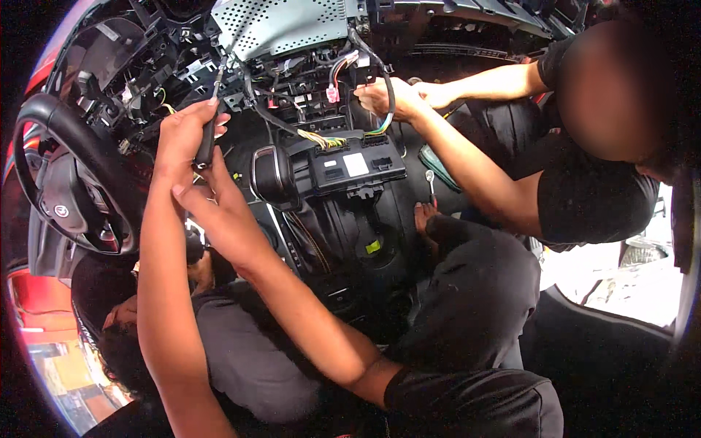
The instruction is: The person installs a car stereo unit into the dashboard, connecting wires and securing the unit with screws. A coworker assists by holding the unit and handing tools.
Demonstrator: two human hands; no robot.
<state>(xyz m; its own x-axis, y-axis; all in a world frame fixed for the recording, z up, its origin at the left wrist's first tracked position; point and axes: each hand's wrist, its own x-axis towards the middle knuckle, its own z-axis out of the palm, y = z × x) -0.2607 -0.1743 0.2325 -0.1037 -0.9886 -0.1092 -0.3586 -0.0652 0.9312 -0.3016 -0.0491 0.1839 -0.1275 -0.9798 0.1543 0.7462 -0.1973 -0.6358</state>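
Observation:
My left hand [188,139] is closed around the black handle of a screwdriver [209,135]. Its metal shaft points up among brackets just below a perforated silver metal box [281,29]. Lower down, my right hand [223,219] curls its fingers and thumb about the butt end of the same handle; the exact grip is partly hidden. The screwdriver's tip is hard to make out against the brackets. To the right of my hands stands a gear lever [272,175], with a black control module [358,166] and its coloured wires beside it.
A steering wheel [69,175] stands at the left. At the right, a co-worker's hands [391,101] reach into the opened dashboard near a pink connector [333,95]. A ratchet [431,182] lies by the console. Another person's dark-haired head [120,354] is low at the left.

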